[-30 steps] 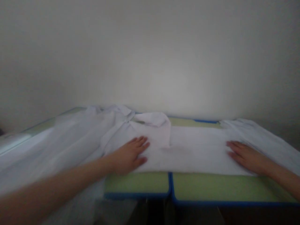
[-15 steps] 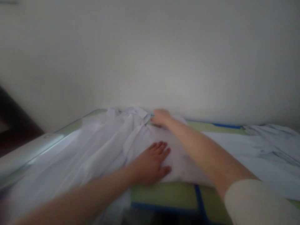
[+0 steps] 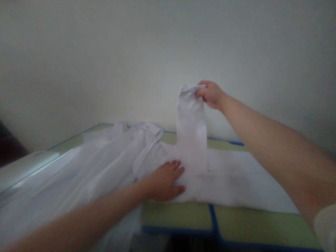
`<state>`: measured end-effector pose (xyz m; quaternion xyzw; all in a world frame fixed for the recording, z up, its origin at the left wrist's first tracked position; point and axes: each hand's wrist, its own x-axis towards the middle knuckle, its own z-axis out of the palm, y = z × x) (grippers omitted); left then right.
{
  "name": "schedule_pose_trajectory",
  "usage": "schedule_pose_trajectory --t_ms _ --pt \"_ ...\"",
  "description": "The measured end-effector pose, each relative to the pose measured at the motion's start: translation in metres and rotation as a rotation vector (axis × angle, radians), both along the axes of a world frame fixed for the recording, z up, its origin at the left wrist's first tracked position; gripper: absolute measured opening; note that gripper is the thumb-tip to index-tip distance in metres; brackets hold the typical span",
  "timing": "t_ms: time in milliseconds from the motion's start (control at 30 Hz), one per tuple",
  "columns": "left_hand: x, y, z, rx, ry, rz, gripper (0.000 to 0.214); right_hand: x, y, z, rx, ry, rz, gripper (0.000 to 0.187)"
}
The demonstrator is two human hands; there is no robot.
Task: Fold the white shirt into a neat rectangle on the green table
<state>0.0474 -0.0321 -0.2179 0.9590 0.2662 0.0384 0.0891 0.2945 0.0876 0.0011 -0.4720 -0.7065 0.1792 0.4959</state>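
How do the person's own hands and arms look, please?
The left hand and right hand wear no gloves, and no watch or bracelet is visible. A plain off-white sleeve shows on the right arm; no left sleeve is in view.

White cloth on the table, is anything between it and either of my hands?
Nothing visible is: your right hand grips the raised part of the white cloth, and your left hand lies open on its flat part.

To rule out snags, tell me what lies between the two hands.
In the head view, only white cloth: spread beneath the left hand, standing upright below the right hand, which grips its top.
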Motion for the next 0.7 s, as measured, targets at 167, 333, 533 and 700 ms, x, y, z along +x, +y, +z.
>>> schedule_pose_trajectory --t_ms 167,333,533,700 --pt "0.034 -0.011 0.034 -0.005 -0.068 0.016 0.062 0.038 -0.063 0.048 0.001 0.055 -0.017 0.009" --pt "0.086 -0.045 0.040 -0.112 -0.148 -0.302 0.063 0.060 -0.118 0.064 0.009 -0.002 0.054 0.015" --pt "0.117 -0.046 0.022 -0.158 0.028 -0.353 0.073 0.096 -0.200 0.071 0.057 -0.045 0.059 0.005" --pt "0.107 -0.030 0.021 -0.191 -0.017 -0.195 0.065 0.162 -0.279 0.052 -0.052 -0.126 -0.149 0.044"
